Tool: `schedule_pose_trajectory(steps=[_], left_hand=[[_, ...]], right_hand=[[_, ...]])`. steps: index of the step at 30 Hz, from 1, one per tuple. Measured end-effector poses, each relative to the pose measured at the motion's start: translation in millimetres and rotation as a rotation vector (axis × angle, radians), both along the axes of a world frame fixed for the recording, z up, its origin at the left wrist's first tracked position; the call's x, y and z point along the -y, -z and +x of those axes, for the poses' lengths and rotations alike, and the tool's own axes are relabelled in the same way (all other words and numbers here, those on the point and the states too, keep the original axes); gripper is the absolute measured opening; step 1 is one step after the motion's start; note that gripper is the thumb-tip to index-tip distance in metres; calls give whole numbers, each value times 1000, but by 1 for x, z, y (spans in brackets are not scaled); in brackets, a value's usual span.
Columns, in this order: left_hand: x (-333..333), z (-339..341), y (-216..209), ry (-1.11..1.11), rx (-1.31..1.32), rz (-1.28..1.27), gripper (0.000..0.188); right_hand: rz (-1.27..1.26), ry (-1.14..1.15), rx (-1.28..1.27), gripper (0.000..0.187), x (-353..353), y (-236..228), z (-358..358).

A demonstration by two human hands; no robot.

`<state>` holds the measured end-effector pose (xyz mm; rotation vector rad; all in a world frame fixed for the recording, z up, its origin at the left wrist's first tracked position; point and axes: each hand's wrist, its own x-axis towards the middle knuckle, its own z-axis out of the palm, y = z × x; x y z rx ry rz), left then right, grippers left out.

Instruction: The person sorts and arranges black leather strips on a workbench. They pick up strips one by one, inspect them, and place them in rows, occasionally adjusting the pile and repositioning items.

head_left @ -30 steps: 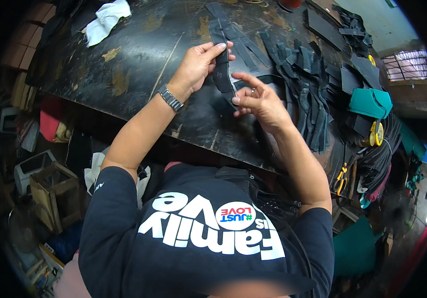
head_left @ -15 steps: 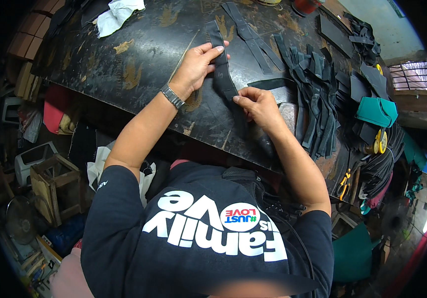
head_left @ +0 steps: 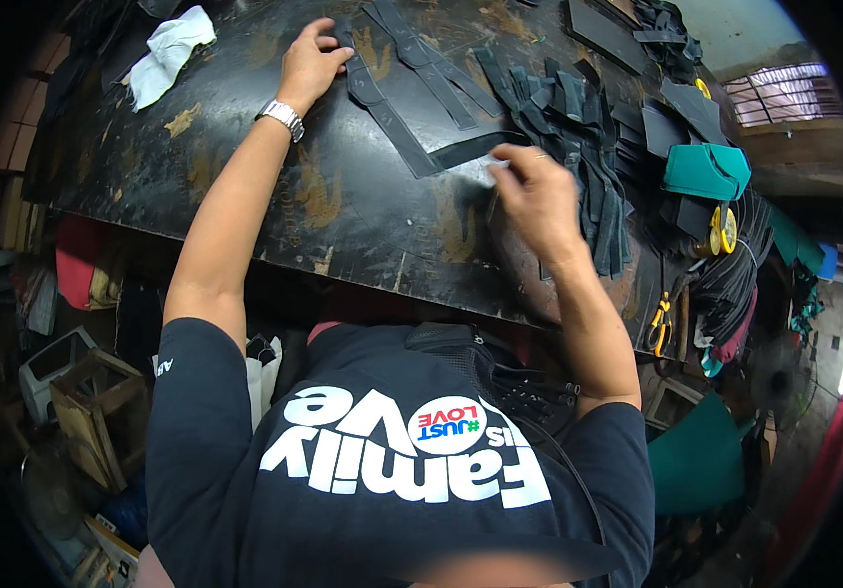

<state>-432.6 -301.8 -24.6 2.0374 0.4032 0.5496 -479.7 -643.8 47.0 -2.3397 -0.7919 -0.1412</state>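
Observation:
A black strap [head_left: 387, 116] with a wider middle lies flat on the dark table [head_left: 235, 167]. My left hand [head_left: 312, 67] is at its far end, with fingers apart and the thumb side touching or just beside it. A metal-banded watch is on that wrist. My right hand [head_left: 541, 201] is off the strap, bent-fingered and smeared by motion, beside a pile of black straps [head_left: 578, 147]. Another dark strip [head_left: 475, 149] reaches from the pile to the strap's near end. More black straps [head_left: 431, 67] lie crossed just right of my left hand.
A white cloth [head_left: 172, 54] lies at the far left. On the right are a teal piece [head_left: 706, 171], black sheets, a yellow tape roll [head_left: 723, 230] and yellow-handled scissors [head_left: 659, 323] near the table edge. A wooden stool [head_left: 98, 412] stands at lower left.
The strap that both hands held now lies on the table. My left hand has moved farther away and loosened. My right hand has left the strap and shifted toward the pile. The view has shifted too.

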Motion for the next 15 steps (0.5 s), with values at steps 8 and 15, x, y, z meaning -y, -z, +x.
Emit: schedule_pose_trajectory(steps=[8,15], left_hand=[[88,-38,-33,142,290,528,53],[171,-70,-61,681,254,337,27]], right_hand=[[-556,400,178,28,49,-10,45],[-218,376,-79,23,65,-8,62]])
